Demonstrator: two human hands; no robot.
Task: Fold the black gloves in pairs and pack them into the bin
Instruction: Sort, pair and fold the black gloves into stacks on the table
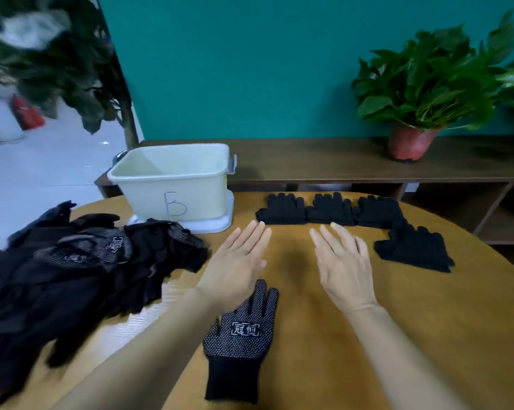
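Left hand (235,263), right hand (343,267): fingers straight, holding nothing, over tabletop (397,321). Single glove (241,338): flat, fingertips under left wrist. Glove pile (81,270): left. Four folded pairs (282,210): beyond right hand. Bin (172,184): far left.

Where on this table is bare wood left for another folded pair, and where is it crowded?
Bare wood shows between the left hand and right hand, short of the row of folded pairs. A wider patch of table lies near right, below the fourth folded pair. The glove pile crowds the left; the single glove fills the near centre.
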